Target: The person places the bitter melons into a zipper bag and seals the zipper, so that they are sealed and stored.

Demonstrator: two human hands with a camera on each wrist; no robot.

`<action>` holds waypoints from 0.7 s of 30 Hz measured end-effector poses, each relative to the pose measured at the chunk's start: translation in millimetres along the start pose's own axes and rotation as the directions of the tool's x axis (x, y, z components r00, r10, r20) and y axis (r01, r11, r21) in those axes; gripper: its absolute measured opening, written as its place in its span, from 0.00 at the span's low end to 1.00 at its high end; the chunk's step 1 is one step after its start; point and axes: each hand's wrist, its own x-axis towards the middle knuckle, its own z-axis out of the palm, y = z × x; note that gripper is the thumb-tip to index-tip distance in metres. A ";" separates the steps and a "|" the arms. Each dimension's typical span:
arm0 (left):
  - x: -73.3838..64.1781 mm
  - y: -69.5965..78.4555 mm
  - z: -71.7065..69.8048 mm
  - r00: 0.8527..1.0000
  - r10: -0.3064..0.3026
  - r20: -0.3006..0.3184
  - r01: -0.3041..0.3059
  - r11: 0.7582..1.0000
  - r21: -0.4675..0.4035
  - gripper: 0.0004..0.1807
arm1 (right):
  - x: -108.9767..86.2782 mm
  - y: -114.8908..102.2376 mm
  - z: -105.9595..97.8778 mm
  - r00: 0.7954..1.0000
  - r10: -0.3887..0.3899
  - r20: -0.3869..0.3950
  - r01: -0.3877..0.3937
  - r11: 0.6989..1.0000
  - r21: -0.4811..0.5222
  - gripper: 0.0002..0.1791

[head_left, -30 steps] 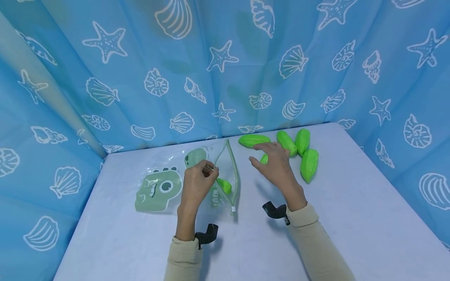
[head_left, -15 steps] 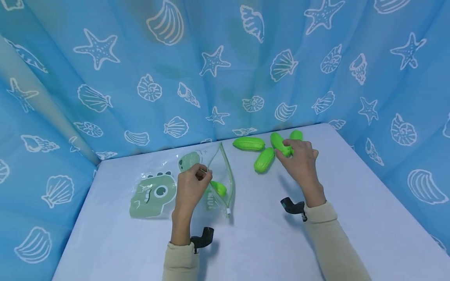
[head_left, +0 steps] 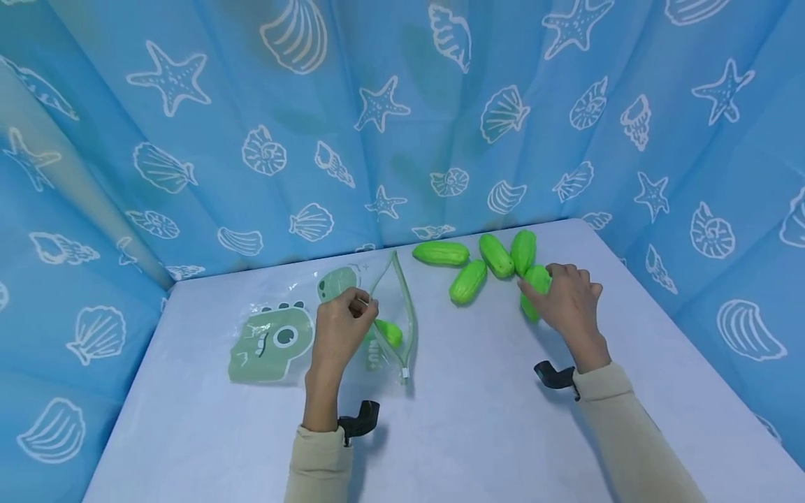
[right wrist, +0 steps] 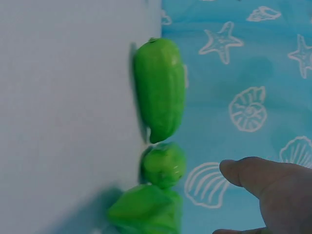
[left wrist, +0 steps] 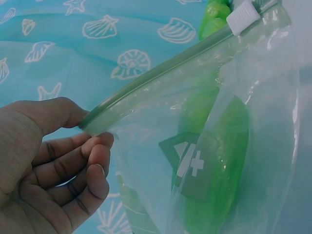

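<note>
My left hand (head_left: 342,325) pinches the zip rim of a clear zip bag (head_left: 270,346) printed with green cartoon dinosaurs. The bag's mouth gapes to the right, its white slider (left wrist: 243,17) at the near end of the rim. Inside lies one ribbed green fruit (left wrist: 219,161), seen through the film. My right hand (head_left: 571,304) is over another ribbed green fruit (head_left: 534,285) at the right of a small group, thumb on its left side, fingers partly hiding it. In the right wrist view the thumb (right wrist: 258,175) is stretched out, apart from the green fruits there.
Several more such fruits lie toward the back of the white table (head_left: 465,419): a sideways one (head_left: 440,253), a slanted one (head_left: 468,282), and two standing close together, the left fruit (head_left: 496,256) and the right fruit (head_left: 523,251). A blue shell-print curtain (head_left: 352,140) borders the table.
My right hand has moved right, past the slanted fruit and the pair behind, to the rightmost fruit. The left hand keeps its pinch on the bag rim. The head view has shifted slightly.
</note>
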 end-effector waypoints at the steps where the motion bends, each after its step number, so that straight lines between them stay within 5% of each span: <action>1: -0.3 -0.4 0.1 1.000 -0.002 0.000 0.002 1.000 0.001 0.07 | -0.5 1.7 1.6 1.000 0.003 0.007 -0.003 1.000 -0.010 0.37; 11: 1.5 -2.1 2.4 1.000 0.012 0.000 -0.012 1.000 -0.013 0.06 | -4.7 10.1 9.7 0.994 0.051 0.096 -0.041 0.994 -0.106 0.36; 21: 1.4 -3.8 2.0 1.000 0.002 -0.016 -0.002 1.000 -0.009 0.05 | -2.7 23.0 11.5 0.982 0.101 0.159 -0.090 0.993 -0.073 0.39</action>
